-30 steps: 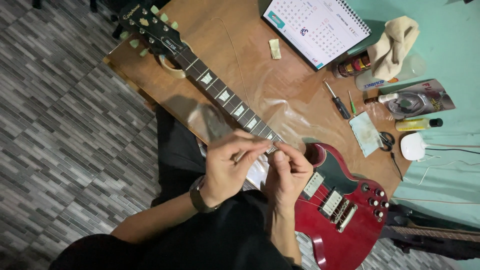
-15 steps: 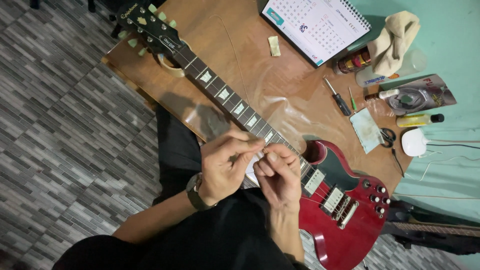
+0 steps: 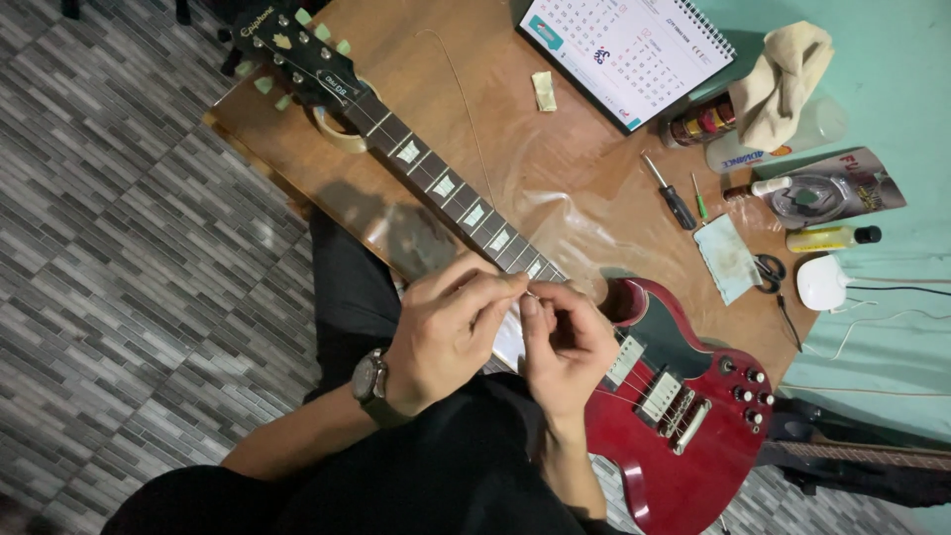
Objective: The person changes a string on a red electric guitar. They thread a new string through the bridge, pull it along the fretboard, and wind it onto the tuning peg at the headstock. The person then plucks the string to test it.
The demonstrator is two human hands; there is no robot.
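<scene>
Upper left of frame: black headstock (image 3: pixel 297 50) on brown counter (image 3: pixel 475 109), fretboard neck (image 3: pixel 446 188) running diagonally down to centre. Lower centre: left hand (image 3: pixel 446 332), watch (image 3: pixel 369 378) on wrist, fingers pinched together over neck's lower end. Touching it fingertip to fingertip: right hand (image 3: pixel 567 347), also pinched; something thin between them, can't tell what. Lower right: red guitar body (image 3: pixel 684 416). Upper right: calendar (image 3: pixel 629 50), cloth (image 3: pixel 783 84), screwdriver (image 3: pixel 672 193), scissors (image 3: pixel 768 269).
</scene>
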